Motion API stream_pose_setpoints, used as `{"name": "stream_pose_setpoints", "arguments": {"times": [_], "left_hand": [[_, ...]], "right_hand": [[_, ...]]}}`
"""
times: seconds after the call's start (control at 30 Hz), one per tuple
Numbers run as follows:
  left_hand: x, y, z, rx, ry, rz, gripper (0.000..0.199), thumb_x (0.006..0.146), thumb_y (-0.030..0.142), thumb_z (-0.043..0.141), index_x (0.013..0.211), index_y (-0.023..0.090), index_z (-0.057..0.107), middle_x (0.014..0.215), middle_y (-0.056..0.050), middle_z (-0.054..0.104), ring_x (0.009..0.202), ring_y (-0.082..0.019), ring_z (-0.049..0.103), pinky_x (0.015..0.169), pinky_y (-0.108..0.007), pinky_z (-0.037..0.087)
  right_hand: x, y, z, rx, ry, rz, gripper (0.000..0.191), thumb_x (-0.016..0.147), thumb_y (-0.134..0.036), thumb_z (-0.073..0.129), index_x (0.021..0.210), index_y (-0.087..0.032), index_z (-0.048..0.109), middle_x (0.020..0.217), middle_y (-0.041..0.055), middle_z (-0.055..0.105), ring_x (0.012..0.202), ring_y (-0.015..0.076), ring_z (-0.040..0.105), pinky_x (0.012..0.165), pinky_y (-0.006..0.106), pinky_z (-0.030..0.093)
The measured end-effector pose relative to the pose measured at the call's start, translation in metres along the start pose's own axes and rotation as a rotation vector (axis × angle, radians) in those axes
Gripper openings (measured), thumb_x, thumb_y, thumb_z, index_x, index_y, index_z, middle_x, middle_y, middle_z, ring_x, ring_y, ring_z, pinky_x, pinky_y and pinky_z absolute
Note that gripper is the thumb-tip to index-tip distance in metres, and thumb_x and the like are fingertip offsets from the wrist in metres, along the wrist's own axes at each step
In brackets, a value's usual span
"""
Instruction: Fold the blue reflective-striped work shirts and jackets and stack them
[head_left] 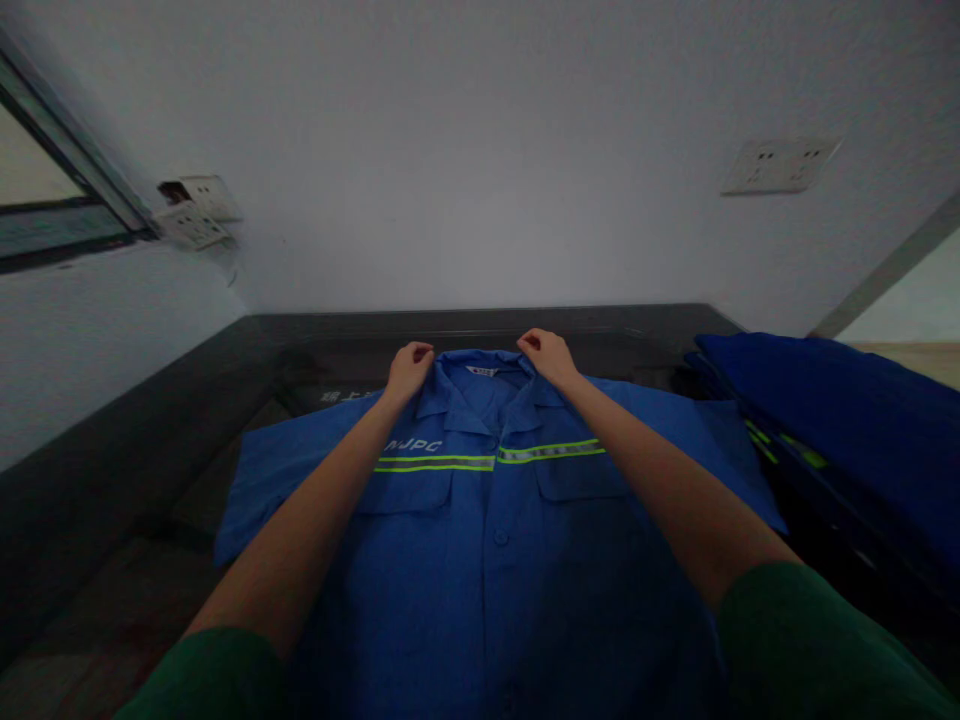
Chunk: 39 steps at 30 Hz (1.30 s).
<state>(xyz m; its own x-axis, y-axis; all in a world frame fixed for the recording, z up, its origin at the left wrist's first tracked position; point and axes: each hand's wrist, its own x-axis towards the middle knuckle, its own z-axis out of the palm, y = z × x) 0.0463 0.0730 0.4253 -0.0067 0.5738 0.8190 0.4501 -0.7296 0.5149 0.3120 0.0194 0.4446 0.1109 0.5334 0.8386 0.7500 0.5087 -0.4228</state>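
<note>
A blue short-sleeved work shirt (pixel 465 540) lies spread front side up, its collar toward the wall. Yellow-green and grey reflective strips cross its chest, and white letters show above the left one. At the left side of the collar, my left hand (pixel 410 370) pinches the fabric. My right hand (pixel 547 355) has thumb and fingers closed at the collar's right side. Between the hands, a small white label (pixel 482 371) shows inside the neck. Both forearms reach over the shirt and hide parts of its chest and sleeves.
A stack of folded dark blue clothes (pixel 847 430) stands to the right, beside the shirt's sleeve. Behind the dark table (pixel 337 345) rises a pale wall. Sockets (pixel 781 166) are on the wall at right; a loose-looking socket plate (pixel 191 226) is at left.
</note>
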Motion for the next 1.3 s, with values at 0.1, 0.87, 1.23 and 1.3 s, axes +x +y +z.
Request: {"name": "stream_pose_setpoints", "arguments": {"times": [0.1,0.87,1.23,1.3], "left_hand": [[0.007,0.020,0.009,0.414,-0.040,0.361,0.033,0.083,0.025,0.062,0.116,0.018,0.062,0.123,-0.008,0.062,0.117,-0.022,0.055,0.104,-0.035,0.041],[0.030,0.031,0.017,0.824,-0.094,0.223,0.025,0.088,0.031,0.055,0.106,0.023,0.071,0.106,-0.011,0.069,0.101,-0.029,0.064,0.086,-0.039,0.052],[0.021,0.019,-0.033,0.746,-0.256,0.889,0.033,0.088,0.013,0.042,0.112,0.020,0.064,0.117,-0.007,0.064,0.112,-0.020,0.055,0.097,-0.034,0.042],[0.010,0.019,-0.042,0.822,-0.457,1.038,0.037,0.085,0.009,0.045,0.114,0.024,0.063,0.122,-0.005,0.062,0.119,-0.020,0.051,0.101,-0.035,0.037]], "right_hand": [[-0.010,-0.022,0.009,-0.403,-0.058,-0.216,0.030,0.084,-0.033,0.067,0.111,-0.020,0.065,0.115,0.0102,0.066,0.111,0.0246,0.058,0.094,0.036,0.046],[0.016,-0.010,0.005,-0.650,-0.142,-0.131,0.022,0.088,-0.015,0.057,0.108,-0.019,0.065,0.110,0.0130,0.068,0.105,0.0245,0.063,0.087,0.033,0.047],[0.011,0.006,-0.038,-0.440,-0.203,-0.487,0.024,0.090,-0.014,0.052,0.109,-0.017,0.067,0.103,0.0066,0.070,0.093,0.0181,0.063,0.085,0.029,0.047],[0.004,0.011,-0.045,-0.454,-0.326,-0.606,0.031,0.083,-0.005,0.055,0.108,-0.017,0.068,0.104,0.0072,0.069,0.096,0.0190,0.062,0.088,0.031,0.046]]}}
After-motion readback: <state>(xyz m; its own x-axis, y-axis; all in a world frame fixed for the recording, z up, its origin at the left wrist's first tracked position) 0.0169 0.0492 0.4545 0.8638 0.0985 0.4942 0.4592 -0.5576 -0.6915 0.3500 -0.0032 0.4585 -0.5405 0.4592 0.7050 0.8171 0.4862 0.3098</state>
